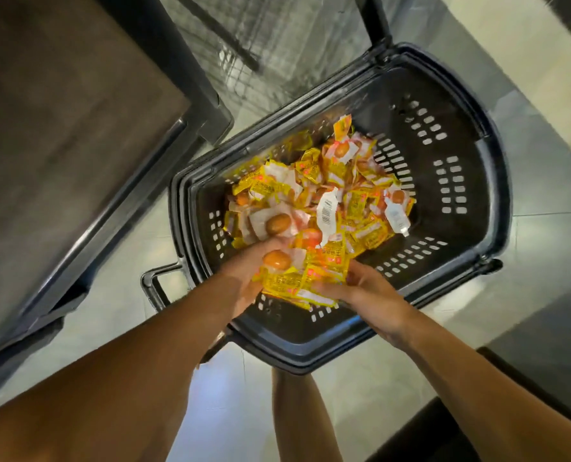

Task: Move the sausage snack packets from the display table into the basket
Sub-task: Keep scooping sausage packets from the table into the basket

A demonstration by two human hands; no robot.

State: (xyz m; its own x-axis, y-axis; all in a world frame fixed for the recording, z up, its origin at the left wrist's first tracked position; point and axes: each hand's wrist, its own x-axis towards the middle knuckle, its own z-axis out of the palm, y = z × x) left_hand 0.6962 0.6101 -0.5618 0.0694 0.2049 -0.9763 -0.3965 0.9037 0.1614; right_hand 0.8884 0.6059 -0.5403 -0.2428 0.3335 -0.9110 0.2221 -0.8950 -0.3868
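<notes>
A black plastic basket (460, 168) stands on the floor and holds a heap of yellow and white sausage snack packets (320, 191). Over its near end my two hands cup a bunch of yellow packets (297, 278) between them. My left hand (244, 278) holds the bunch from the left, with a round orange sausage packet (277, 259) against its fingers. My right hand (364, 288) holds the bunch from the right, fingers curled under the packets. The bunch sits just above the heap inside the basket.
The display table (60, 128) with its dark frame fills the left side, its top blurred. A wire rack (260, 45) stands beyond the basket. The basket's handle (154, 281) sticks out to the left. Tiled floor (237, 411) and a leg (297, 415) show below.
</notes>
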